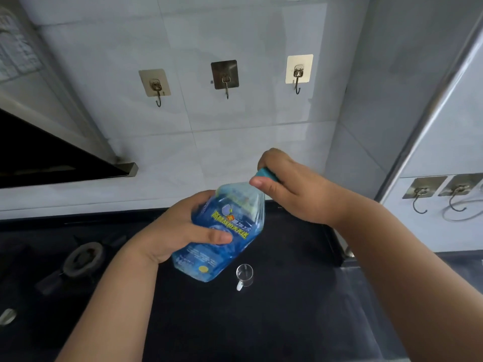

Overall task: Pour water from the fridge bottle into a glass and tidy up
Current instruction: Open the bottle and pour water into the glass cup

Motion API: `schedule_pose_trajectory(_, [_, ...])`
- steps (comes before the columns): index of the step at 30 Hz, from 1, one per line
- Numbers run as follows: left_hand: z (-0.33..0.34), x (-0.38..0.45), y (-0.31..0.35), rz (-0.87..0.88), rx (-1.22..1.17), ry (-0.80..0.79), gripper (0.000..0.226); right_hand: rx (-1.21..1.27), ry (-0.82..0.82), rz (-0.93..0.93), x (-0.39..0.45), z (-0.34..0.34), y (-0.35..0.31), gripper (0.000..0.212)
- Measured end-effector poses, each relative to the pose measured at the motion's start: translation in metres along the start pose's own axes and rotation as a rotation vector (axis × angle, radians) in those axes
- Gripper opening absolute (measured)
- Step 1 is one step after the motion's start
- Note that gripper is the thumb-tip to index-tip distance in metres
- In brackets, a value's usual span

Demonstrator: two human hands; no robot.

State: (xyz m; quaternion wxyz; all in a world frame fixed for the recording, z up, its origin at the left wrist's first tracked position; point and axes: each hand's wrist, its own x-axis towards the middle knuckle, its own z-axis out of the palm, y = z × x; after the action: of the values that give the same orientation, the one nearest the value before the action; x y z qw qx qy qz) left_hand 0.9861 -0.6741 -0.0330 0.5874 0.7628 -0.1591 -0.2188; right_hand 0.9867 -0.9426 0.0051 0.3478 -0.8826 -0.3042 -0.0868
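Note:
A large blue plastic bottle (pixel 222 239) with a yellow-lettered label is held tilted above the black counter, its neck pointing up and to the right. My left hand (pixel 183 228) grips its body from the left side. My right hand (pixel 287 184) is curled round the teal cap (pixel 266 175) at the neck. A small clear glass (pixel 244 276) with a handle stands upright on the counter just below and right of the bottle's base.
A gas burner (pixel 82 257) sits on the black hob at the left. A dark range hood (pixel 52 158) hangs at upper left. Three adhesive hooks (pixel 224 77) are on the tiled wall behind. More hooks (pixel 441 192) are on the right wall.

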Motion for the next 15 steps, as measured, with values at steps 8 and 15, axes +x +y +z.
schedule_pose_trajectory(8, [-0.005,0.006,-0.018,-0.102,0.216,0.052,0.071,0.166,-0.219,0.153,-0.01,0.005,0.015,0.03])
schedule_pose_trajectory(15, [0.008,0.016,-0.029,-0.137,0.238,0.074,0.079,0.288,0.002,0.098,-0.011,0.024,0.021,0.023])
